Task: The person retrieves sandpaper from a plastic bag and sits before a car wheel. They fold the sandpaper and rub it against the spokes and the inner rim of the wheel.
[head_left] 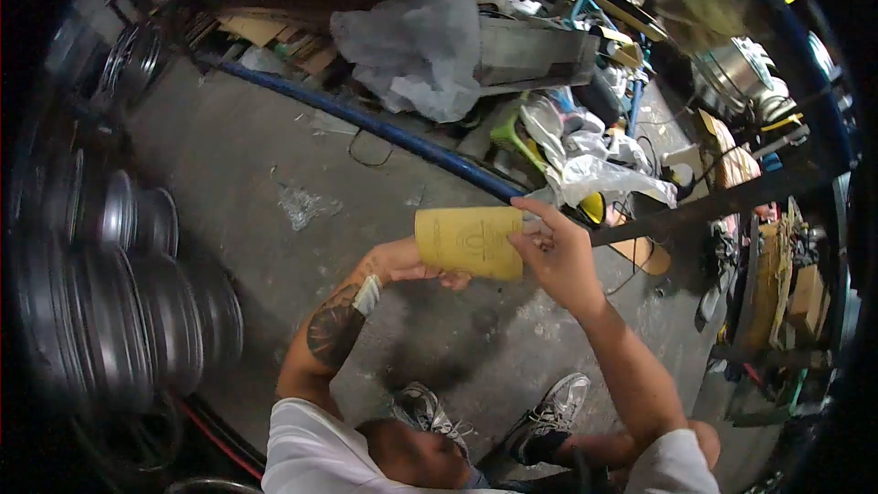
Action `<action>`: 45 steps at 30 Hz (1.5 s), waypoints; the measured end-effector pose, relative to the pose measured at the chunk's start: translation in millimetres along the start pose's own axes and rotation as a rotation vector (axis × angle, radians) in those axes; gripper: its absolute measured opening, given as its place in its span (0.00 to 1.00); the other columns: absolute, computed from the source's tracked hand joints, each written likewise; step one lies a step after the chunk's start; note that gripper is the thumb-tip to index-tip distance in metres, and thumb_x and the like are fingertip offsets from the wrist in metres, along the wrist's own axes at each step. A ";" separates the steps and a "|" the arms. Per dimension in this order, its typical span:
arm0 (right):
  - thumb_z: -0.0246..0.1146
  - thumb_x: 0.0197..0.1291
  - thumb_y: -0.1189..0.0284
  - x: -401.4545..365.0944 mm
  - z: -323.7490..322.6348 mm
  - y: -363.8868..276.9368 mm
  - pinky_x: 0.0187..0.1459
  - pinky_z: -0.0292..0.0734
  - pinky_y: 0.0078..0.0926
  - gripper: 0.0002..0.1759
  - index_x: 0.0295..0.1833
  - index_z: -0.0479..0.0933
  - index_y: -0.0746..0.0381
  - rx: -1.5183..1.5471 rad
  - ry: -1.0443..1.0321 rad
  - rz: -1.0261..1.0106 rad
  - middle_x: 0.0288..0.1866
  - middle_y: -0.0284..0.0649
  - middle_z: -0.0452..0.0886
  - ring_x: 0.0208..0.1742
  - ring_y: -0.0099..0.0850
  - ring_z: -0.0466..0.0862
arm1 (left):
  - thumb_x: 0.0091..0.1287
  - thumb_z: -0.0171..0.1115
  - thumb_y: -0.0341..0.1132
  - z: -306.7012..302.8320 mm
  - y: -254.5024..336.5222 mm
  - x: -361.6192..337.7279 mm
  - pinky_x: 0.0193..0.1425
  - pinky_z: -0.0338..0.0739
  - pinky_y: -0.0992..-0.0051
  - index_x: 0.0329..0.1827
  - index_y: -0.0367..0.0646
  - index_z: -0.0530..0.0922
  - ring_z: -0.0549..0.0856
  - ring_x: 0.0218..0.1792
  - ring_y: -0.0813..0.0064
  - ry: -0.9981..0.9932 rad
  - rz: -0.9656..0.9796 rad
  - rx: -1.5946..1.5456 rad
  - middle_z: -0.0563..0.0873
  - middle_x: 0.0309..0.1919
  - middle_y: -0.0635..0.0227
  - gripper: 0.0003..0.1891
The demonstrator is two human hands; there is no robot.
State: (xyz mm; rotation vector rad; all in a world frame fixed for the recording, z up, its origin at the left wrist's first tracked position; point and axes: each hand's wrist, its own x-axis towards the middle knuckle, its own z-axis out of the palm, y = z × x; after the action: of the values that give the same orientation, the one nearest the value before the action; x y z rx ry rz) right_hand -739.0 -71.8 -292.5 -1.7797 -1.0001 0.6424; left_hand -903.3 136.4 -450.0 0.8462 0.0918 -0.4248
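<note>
A yellow sheet (466, 240) with dark print on its face is held up in front of me, slightly curved, and it looks like sandpaper. My right hand (556, 256) pinches its right edge between thumb and fingers. From the lower left, my left hand (412, 261) holds the sheet, its fingers partly hidden behind it and some tips showing under the lower edge. Both hands are above the grey concrete floor.
Stacked metal wheel rims (137, 320) stand at left. A blue beam (366, 128) crosses the floor. Beyond it lie grey plastic sheeting (416, 41), a green basket (517, 142) and white bags (604, 174). Shelving with cardboard (805, 297) is at right. My shoes (558, 402) are below.
</note>
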 end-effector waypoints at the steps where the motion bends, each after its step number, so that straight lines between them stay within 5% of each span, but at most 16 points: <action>1: 0.69 0.64 0.78 7.1 -4.0 14.4 0.40 0.83 0.29 0.27 0.69 0.78 0.59 0.023 0.019 0.014 0.38 0.46 0.90 0.34 0.33 0.89 | 0.81 0.56 0.52 20.8 18.2 -0.6 0.70 0.80 0.58 0.78 0.37 0.66 0.89 0.57 0.61 0.076 -0.024 0.029 0.82 0.67 0.54 0.33; 4: 0.71 0.61 0.75 7.9 -43.6 38.6 0.41 0.84 0.34 0.29 0.69 0.78 0.58 -0.141 0.114 0.031 0.40 0.48 0.90 0.36 0.35 0.91 | 0.83 0.51 0.54 74.1 43.0 11.3 0.65 0.82 0.60 0.74 0.37 0.73 0.87 0.58 0.62 0.328 0.131 -0.523 0.84 0.65 0.55 0.30; 6: 0.72 0.62 0.74 4.1 -72.7 35.7 0.40 0.85 0.27 0.31 0.72 0.76 0.58 -0.306 0.065 0.124 0.43 0.41 0.92 0.38 0.25 0.90 | 0.80 0.60 0.47 93.7 55.4 34.9 0.65 0.82 0.63 0.70 0.36 0.77 0.86 0.60 0.65 0.516 0.217 -0.446 0.85 0.64 0.57 0.25; 8: 0.74 0.62 0.69 -2.2 -101.7 60.7 0.37 0.84 0.32 0.34 0.74 0.74 0.59 -0.444 0.160 -0.328 0.39 0.40 0.92 0.35 0.27 0.89 | 0.75 0.68 0.38 103.3 58.6 60.3 0.60 0.83 0.68 0.67 0.36 0.78 0.87 0.54 0.70 0.620 0.205 0.323 0.87 0.59 0.60 0.22; 10: 0.75 0.57 0.68 -10.7 -135.0 37.8 0.42 0.85 0.37 0.34 0.70 0.76 0.57 -0.172 -0.004 -0.021 0.36 0.47 0.90 0.37 0.39 0.91 | 0.70 0.72 0.32 138.4 76.9 72.6 0.53 0.83 0.73 0.62 0.34 0.82 0.88 0.48 0.75 0.670 0.086 0.530 0.90 0.51 0.65 0.19; 14: 0.75 0.56 0.65 -53.8 -187.5 -8.8 0.41 0.84 0.36 0.23 0.56 0.84 0.60 0.031 -0.339 0.455 0.34 0.44 0.90 0.34 0.36 0.90 | 0.71 0.72 0.35 194.4 76.2 81.1 0.45 0.83 0.73 0.55 0.35 0.85 0.88 0.41 0.77 0.644 0.161 0.521 0.91 0.44 0.68 0.15; 17: 0.74 0.56 0.52 -107.3 -189.0 24.5 0.43 0.83 0.44 0.24 0.45 0.86 0.63 -0.300 -0.276 0.293 0.37 0.49 0.90 0.39 0.44 0.89 | 0.73 0.70 0.47 253.5 77.4 69.9 0.42 0.80 0.69 0.51 0.33 0.84 0.83 0.35 0.74 0.700 0.028 1.227 0.87 0.37 0.68 0.22; 20: 0.73 0.56 0.47 -182.2 -196.0 52.5 0.49 0.83 0.50 0.28 0.45 0.86 0.63 -0.282 0.249 0.592 0.47 0.54 0.89 0.47 0.51 0.89 | 0.73 0.70 0.47 351.4 107.9 82.4 0.43 0.80 0.68 0.51 0.33 0.84 0.84 0.35 0.72 0.593 -0.078 1.397 0.87 0.37 0.67 0.21; 22: 0.74 0.53 0.45 -237.7 -208.3 -14.0 0.51 0.84 0.48 0.31 0.51 0.88 0.59 -0.005 0.597 0.908 0.45 0.51 0.90 0.48 0.50 0.90 | 0.72 0.70 0.47 423.0 147.0 93.1 0.43 0.80 0.67 0.50 0.33 0.84 0.84 0.36 0.71 0.495 -0.125 1.394 0.87 0.38 0.66 0.21; 24: 0.72 0.55 0.49 -261.6 -220.9 -97.7 0.50 0.84 0.46 0.27 0.53 0.88 0.58 0.292 0.618 0.851 0.44 0.49 0.91 0.46 0.50 0.90 | 0.72 0.70 0.47 487.7 187.2 102.7 0.44 0.81 0.67 0.50 0.33 0.85 0.85 0.36 0.70 0.416 -0.164 1.395 0.88 0.38 0.65 0.21; 29: 0.71 0.60 0.52 -304.9 -235.2 -222.4 0.49 0.82 0.42 0.25 0.55 0.86 0.59 0.038 0.270 0.546 0.48 0.49 0.90 0.49 0.44 0.90 | 0.71 0.70 0.46 623.1 281.9 127.6 0.46 0.81 0.65 0.49 0.34 0.85 0.86 0.38 0.67 0.246 -0.224 1.398 0.88 0.38 0.63 0.20; 32: 0.70 0.61 0.51 -359.6 -285.7 -277.3 0.50 0.81 0.42 0.27 0.56 0.85 0.60 0.076 0.235 0.704 0.48 0.50 0.90 0.49 0.44 0.89 | 0.70 0.70 0.46 666.4 305.2 153.5 0.47 0.81 0.64 0.49 0.34 0.85 0.86 0.39 0.65 0.150 -0.243 1.409 0.89 0.39 0.61 0.20; 36: 0.74 0.56 0.52 -457.8 -332.3 -296.9 0.44 0.82 0.44 0.23 0.47 0.87 0.60 0.532 0.745 0.987 0.41 0.47 0.90 0.41 0.44 0.90 | 0.69 0.70 0.45 710.0 316.8 189.0 0.48 0.82 0.63 0.48 0.35 0.85 0.87 0.40 0.63 -0.017 -0.246 1.443 0.89 0.39 0.60 0.19; 38: 0.76 0.54 0.57 -510.6 -333.4 -267.6 0.36 0.83 0.38 0.20 0.47 0.88 0.60 0.411 1.001 1.085 0.37 0.44 0.91 0.32 0.38 0.89 | 0.69 0.70 0.45 721.6 311.0 198.9 0.49 0.82 0.62 0.48 0.35 0.86 0.87 0.40 0.61 -0.123 -0.250 1.459 0.89 0.39 0.59 0.19; 39: 0.76 0.55 0.61 -519.5 -360.1 -325.0 0.32 0.82 0.35 0.19 0.48 0.88 0.60 0.062 1.064 1.162 0.33 0.43 0.90 0.27 0.34 0.88 | 0.69 0.70 0.45 722.7 305.5 200.2 0.49 0.82 0.62 0.48 0.35 0.86 0.88 0.41 0.61 -0.173 -0.253 1.468 0.89 0.39 0.58 0.19; 45: 0.75 0.59 0.65 -545.3 -354.8 -383.2 0.34 0.84 0.38 0.16 0.48 0.88 0.64 0.062 1.441 1.335 0.33 0.43 0.90 0.29 0.32 0.90 | 0.67 0.70 0.45 704.4 268.6 176.1 0.52 0.83 0.60 0.47 0.36 0.86 0.89 0.42 0.57 -0.399 -0.295 1.463 0.90 0.40 0.56 0.18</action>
State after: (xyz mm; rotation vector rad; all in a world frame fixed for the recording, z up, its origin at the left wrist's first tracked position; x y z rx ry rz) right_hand -881.8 -629.9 195.5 -1.9966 1.2332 -0.0433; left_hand -697.3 -287.2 164.5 2.1692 -0.5427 -0.9530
